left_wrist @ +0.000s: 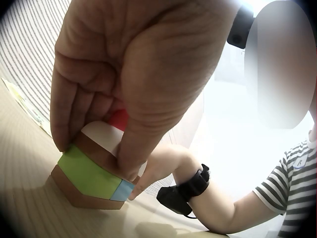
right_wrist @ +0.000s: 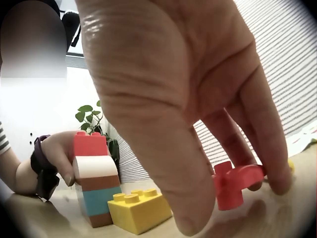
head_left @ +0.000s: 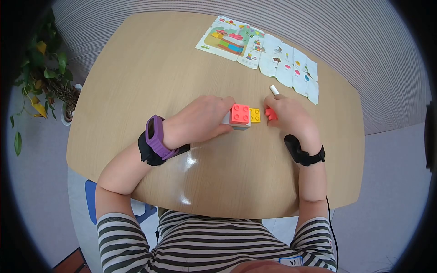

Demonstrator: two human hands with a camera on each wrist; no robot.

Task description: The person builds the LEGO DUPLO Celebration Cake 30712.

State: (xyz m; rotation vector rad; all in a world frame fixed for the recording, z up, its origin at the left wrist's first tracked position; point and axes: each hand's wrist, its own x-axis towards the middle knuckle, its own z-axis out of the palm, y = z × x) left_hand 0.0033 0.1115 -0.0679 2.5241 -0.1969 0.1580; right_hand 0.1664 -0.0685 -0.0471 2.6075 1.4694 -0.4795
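The left hand [head_left: 200,119] grips the side of a block stack, thumb near, fingers at the far side. A red brick [head_left: 240,113] tops the stack; in the left wrist view its lower layers show green [left_wrist: 89,173], light blue [left_wrist: 121,190] and brown. A yellow brick [right_wrist: 139,212] stands on the table beside it. The right hand [head_left: 293,119] has its thumb and curled fingers around a small red piece [right_wrist: 230,187], low over the table; whether the piece touches the table is unclear. A white cylindrical piece [head_left: 273,89] shows just beyond the right fingers.
A creased instruction sheet [head_left: 250,43] lies at the table's far edge, reaching toward the right. Behind the wooden table [head_left: 136,68] runs a striped wall panel. A potted plant [head_left: 54,82] stands on the left, past the table edge. A blue chair part [head_left: 91,200] shows at lower left.
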